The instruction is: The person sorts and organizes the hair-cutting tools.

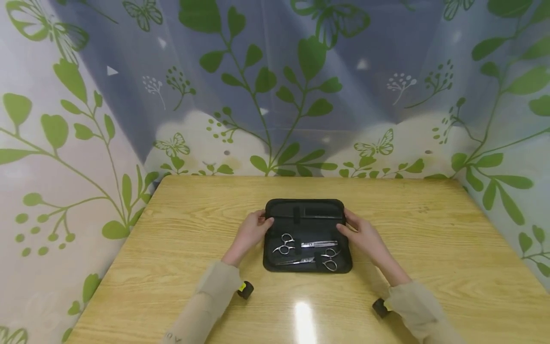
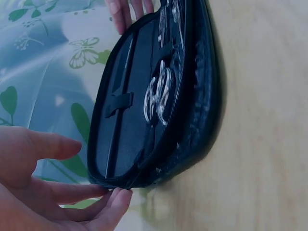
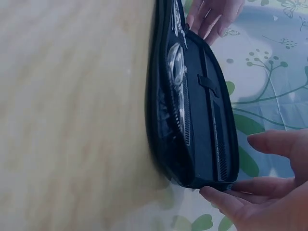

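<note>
An unfolded black zip case [image 1: 281, 225] lies on the table between both hands. Two pairs of silver hairdressing scissors are strapped in its near half: the upper scissors [image 1: 319, 244] have handles to the left, the lower scissors [image 1: 330, 265] have handles to the right. A dark comb [image 3: 220, 144] sits in the far half under a strap [image 3: 208, 84]. My left hand [image 1: 251, 231] touches the case's left end with its fingers, its thumb apart from the case in the left wrist view. Fingers of my right hand [image 1: 363, 237] touch the right end, thumb likewise raised.
The wooden table [image 1: 206, 205] extends on all sides of the case. Behind it hangs a leaf-and-butterfly patterned cloth [image 1: 275, 110], which also covers both sides. Dark wrist devices [image 1: 246, 290] show below both sleeves. Light glares off the near tabletop.
</note>
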